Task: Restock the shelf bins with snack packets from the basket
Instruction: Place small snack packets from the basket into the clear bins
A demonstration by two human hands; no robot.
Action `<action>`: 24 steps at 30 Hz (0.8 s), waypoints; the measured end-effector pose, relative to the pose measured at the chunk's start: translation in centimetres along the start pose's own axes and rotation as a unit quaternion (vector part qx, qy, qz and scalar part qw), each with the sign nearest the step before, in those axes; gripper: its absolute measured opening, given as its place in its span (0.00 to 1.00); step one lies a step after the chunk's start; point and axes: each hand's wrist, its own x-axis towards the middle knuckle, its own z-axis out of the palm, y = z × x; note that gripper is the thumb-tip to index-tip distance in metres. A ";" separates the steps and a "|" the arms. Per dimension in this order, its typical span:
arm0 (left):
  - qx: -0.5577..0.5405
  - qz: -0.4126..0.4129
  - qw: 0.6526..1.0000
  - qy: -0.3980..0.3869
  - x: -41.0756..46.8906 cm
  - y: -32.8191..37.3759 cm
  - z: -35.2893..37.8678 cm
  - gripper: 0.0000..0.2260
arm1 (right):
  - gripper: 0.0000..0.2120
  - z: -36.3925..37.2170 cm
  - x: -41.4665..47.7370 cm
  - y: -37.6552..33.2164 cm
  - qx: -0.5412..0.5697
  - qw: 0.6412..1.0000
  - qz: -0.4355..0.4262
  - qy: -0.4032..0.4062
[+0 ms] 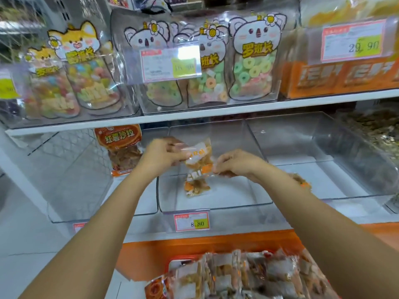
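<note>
While left hand (164, 156) and right hand (235, 164) pinch snack packets (199, 157), film between grips seems light, limp, slippery; take sealed edges.

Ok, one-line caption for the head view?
Left hand and right hand pinch snack packets above the clear bin; full basket below.

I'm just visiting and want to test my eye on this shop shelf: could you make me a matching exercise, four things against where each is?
Things: 1 koala sweet bags; 2 brown-label bag; 3 small packet; 4 basket.
Places: A bottom of view; B upper shelf; C left lower bin; D pinched by left hand and right hand.
Pairs: 1-B, 2-C, 3-D, 4-A.
</note>
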 end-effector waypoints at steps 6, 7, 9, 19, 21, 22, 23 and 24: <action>0.200 0.069 0.977 -0.006 4.2 -1.0 0.7 0.11 | 0.14 1.1 5.1 1.2 -0.063 0.996 0.027 0.050; 0.216 0.071 0.974 -0.013 4.9 -1.1 1.0 0.11 | 0.18 1.2 5.7 1.0 -0.074 0.995 0.016 0.060; 0.199 0.065 0.978 -0.020 5.9 -1.3 1.5 0.11 | 0.21 1.7 6.8 0.8 -0.067 0.995 0.004 0.068; 0.244 0.020 0.949 0.200 4.0 -3.8 1.0 0.18 | 0.24 2.8 12.2 1.2 -0.097 0.989 0.053 0.093; 0.223 -0.033 0.959 0.174 3.3 -4.1 0.9 0.12 | 0.23 3.2 12.8 1.2 -0.105 0.988 0.067 0.090; 0.212 -0.037 0.963 0.164 3.1 -4.2 0.9 0.10 | 0.22 3.5 13.0 1.2 -0.112 0.987 0.071 0.088; 0.201 -0.034 0.966 0.162 2.9 -4.2 0.9 0.09 | 0.21 3.7 13.3 1.2 -0.118 0.986 0.076 0.086; 0.190 -0.033 0.968 0.162 2.8 -4.2 1.0 0.08 | 0.20 3.9 13.7 1.2 -0.122 0.985 0.082 0.087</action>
